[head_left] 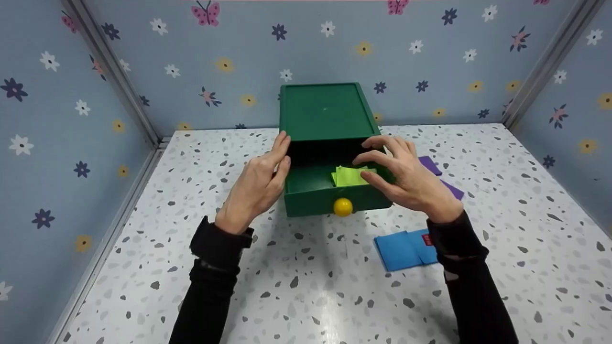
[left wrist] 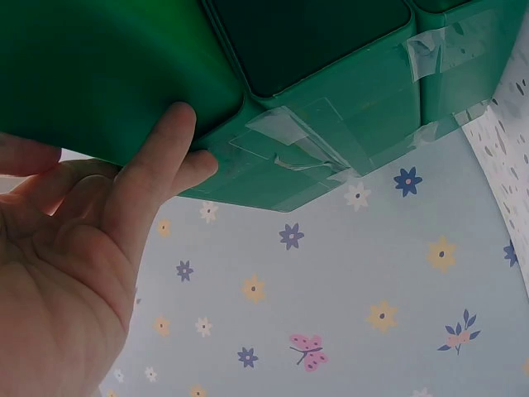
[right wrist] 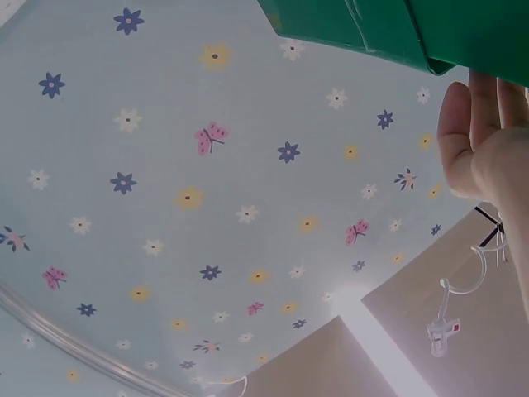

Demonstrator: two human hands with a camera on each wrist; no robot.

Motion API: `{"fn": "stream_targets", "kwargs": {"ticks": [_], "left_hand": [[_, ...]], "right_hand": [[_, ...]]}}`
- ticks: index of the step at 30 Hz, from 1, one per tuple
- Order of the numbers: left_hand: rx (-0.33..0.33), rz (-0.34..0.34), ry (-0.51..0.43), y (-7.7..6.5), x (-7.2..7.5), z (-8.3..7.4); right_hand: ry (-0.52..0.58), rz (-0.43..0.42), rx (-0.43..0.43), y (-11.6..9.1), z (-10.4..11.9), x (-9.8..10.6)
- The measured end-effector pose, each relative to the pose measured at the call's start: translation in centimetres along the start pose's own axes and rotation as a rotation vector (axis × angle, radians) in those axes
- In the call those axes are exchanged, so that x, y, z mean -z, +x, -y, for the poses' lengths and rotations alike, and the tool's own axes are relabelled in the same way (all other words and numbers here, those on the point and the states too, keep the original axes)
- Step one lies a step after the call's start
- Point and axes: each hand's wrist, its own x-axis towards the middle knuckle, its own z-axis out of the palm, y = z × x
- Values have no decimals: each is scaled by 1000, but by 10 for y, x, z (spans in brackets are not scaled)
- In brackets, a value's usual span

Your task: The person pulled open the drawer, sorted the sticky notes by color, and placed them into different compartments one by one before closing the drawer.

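A dark green box (head_left: 325,112) stands at the back of the table with its drawer (head_left: 311,203) pulled out by a yellow round knob (head_left: 343,207). Folded lime-green cloth (head_left: 348,177) lies in the drawer's right part. My left hand (head_left: 260,181) rests its extended fingers along the box's left side; the left wrist view shows the fingertips touching the green wall. Over the drawer's right side, my right hand (head_left: 401,174) has its fingers spread and bent, with the thumb overlapping the lime cloth and two fingertips above the drawer opening.
A folded blue cloth (head_left: 399,251) with a red label lies on the speckled table (head_left: 239,296), partly behind the right sleeve. Purple pieces (head_left: 430,165) show behind the right hand. Flower-patterned walls (head_left: 325,52) enclose the back and sides. Clear tape (left wrist: 297,141) crosses the box's side.
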Motion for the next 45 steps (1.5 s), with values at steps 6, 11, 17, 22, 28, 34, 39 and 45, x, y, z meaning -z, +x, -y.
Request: {"fn": "stream_targets", "kwargs": {"ticks": [6,11,17,22,28,34,39,45], "left_hand": [[-6,1,-4,0,0,0],[2,5,-6,0,0,0],[9,4,6,0,0,1],[9,1,-2,0,0,1],[8,-3,-4,0,0,0],[10,3,-4,0,0,0],[5,3,0,0,0,0],[10,8,6,-1,0,1]], "right_hand": [[-48,-61,22,-3,-2,8],[-58,-88,50,-5,-2,15],[-51,-115,38,-7,2,26],[-36,-154,31,-10,7,34],[-60,-184,70,-14,14,43],[-59,-207,87,-19,23,49],[-66,-226,141,-22,31,53],[-143,-181,174,-27,43,56]]}}
